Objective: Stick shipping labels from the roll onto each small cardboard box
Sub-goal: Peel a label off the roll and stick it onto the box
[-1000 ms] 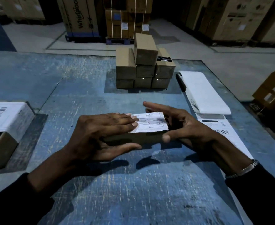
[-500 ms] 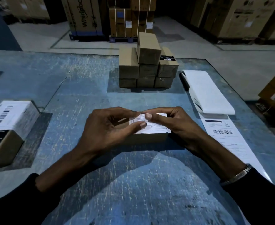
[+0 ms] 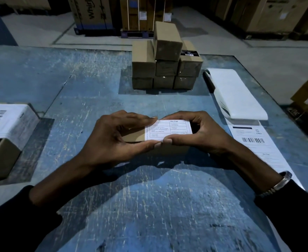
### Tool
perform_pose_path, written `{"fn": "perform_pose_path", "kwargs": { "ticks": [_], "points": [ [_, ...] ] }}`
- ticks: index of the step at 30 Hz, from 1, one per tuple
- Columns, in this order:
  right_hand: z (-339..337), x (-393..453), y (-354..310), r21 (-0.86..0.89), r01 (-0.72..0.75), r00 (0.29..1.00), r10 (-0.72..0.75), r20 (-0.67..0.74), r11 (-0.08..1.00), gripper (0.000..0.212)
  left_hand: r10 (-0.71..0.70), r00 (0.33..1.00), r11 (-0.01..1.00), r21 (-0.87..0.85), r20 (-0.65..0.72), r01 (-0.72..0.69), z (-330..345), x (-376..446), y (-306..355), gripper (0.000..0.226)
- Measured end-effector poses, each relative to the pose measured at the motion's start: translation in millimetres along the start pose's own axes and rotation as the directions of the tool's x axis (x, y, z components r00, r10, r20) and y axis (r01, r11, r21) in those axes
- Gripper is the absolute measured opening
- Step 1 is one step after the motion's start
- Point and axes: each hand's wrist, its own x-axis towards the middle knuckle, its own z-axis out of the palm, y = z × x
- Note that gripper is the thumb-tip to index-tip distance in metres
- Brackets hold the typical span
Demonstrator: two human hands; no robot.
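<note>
A small cardboard box [image 3: 134, 135] lies on the blue table [image 3: 149, 206] in front of me, with a white shipping label [image 3: 167, 130] on the right part of its top. My left hand [image 3: 113, 140] grips the box's left end, fingers along the far edge and thumb on the near edge. My right hand [image 3: 202, 133] grips the right end the same way, thumb tip meeting the left thumb at the label's near edge. The label roll [image 3: 235, 93] lies at the right with a printed strip [image 3: 253, 142] trailing toward me.
A stack of several small cardboard boxes [image 3: 165, 64] stands at the middle back of the table. A larger labelled box [image 3: 6, 131] sits at the left edge. Large cartons [image 3: 93, 13] on pallets stand on the floor beyond the table.
Both hands have closed in from flat over the box to gripping its two ends, thumbs sliding to the near edge of the label. The box stays where it was.
</note>
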Motion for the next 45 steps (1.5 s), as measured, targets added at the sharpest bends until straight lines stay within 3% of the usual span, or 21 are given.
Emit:
{"fn": "perform_pose_path", "kwargs": {
  "ticks": [5, 9, 14, 16, 19, 22, 25, 32, 39, 45],
  "points": [
    [-5.5, -1.7, -3.8, -0.058, 0.000, 1.000, 0.001, 0.027, 0.998, 0.050, -0.029, 0.999, 1.000, -0.001, -0.014, 0.029, 3.3, 0.2, -0.1, 0.060],
    [-19.5, 1.4, -11.4, -0.107, -0.023, 0.987, 0.039, 0.154, 0.994, 0.064, -0.052, 0.999, 0.999, -0.001, 0.002, 0.053, 4.3, -1.1, -0.3, 0.058],
    [-25.0, -5.8, -9.9, -0.003, -0.119, 0.950, 0.115, 0.290, 0.993, 0.080, -0.057, 0.996, 0.998, 0.029, 0.070, 0.056, -3.3, -1.0, -2.8, 0.055],
    [-19.0, -8.0, -11.9, 0.010, -0.144, 0.955, 0.136, 0.263, 0.990, 0.076, -0.039, 0.997, 0.997, 0.075, 0.074, 0.033, -3.9, -1.6, -1.1, 0.050],
    [0.2, -4.4, -14.1, -0.084, -0.078, 0.992, 0.086, 0.097, 0.993, 0.052, -0.047, 0.999, 0.989, 0.139, 0.003, 0.047, 1.8, -2.2, 4.4, 0.044],
    [8.6, -5.2, -13.4, -0.088, -0.035, 0.999, 0.034, -0.006, 0.995, 0.038, -0.101, 0.994, 0.990, 0.098, -0.037, 0.104, 6.1, -3.7, 5.5, 0.032],
    [6.2, -8.2, -14.3, -0.145, 0.011, 1.000, -0.012, -0.005, 0.989, 0.043, -0.147, 0.988, 0.989, 0.020, -0.048, 0.148, 4.5, -6.8, 8.1, 0.035],
    [-2.5, -5.5, -10.3, -0.200, 0.063, 0.998, -0.058, 0.031, 0.978, 0.051, -0.043, 0.997, 0.983, 0.177, -0.069, 0.055, 8.9, -1.0, 6.3, 0.060],
    [-22.9, -3.5, -3.7, -0.009, -0.082, 0.976, 0.082, 0.201, 0.997, 0.074, -0.055, 0.995, 0.991, 0.119, -0.079, 0.064, 11.3, -0.9, 3.1, 0.060],
    [-37.3, -3.2, -4.2, 0.112, -0.161, 0.928, 0.111, 0.356, 0.981, 0.085, -0.032, 0.999, 0.989, 0.142, 0.011, 0.030, 5.2, -1.8, 1.5, 0.057]
  ]
}}
